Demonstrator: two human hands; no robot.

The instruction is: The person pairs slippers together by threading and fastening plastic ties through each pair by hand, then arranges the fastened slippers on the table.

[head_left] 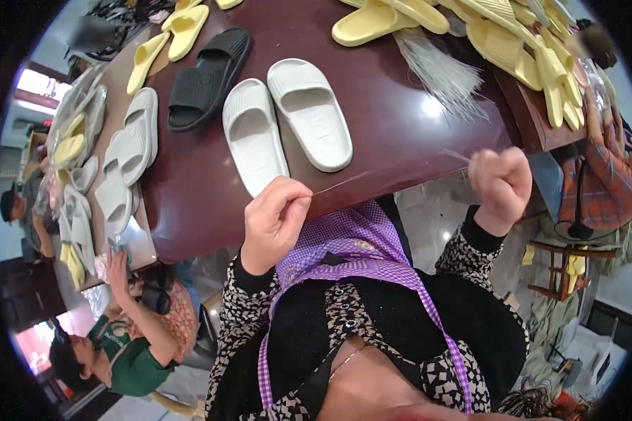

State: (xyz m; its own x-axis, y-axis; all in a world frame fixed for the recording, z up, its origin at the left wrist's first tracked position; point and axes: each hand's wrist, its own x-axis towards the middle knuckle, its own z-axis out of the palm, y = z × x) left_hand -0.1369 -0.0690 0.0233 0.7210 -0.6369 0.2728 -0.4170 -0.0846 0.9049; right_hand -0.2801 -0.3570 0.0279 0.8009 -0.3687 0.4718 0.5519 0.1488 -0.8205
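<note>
My left hand (277, 221) is closed in a pinch on one end of a thin clear plastic strand (340, 184), just in front of the toe-side table edge. The strand runs toward my right hand (501, 184), whose fingers are also closed; a short pale end of strand sticks out beside them. Against my left knuckles lies the near end of a white slide sandal (249, 105). Its mate, another white slide sandal (300, 74), rests to the right on the dark red table (393, 133). Farther back on the right lies a bundle of similar clear strands (442, 74).
Black slides (207, 81) and grey slides (123, 168) lie to the left. Several yellow slides (509, 49) pile up at the back right, others at the back left (187, 33). Co-workers sit at the left (144, 351) and right (600, 182). A wooden stool (562, 274) stands at the right.
</note>
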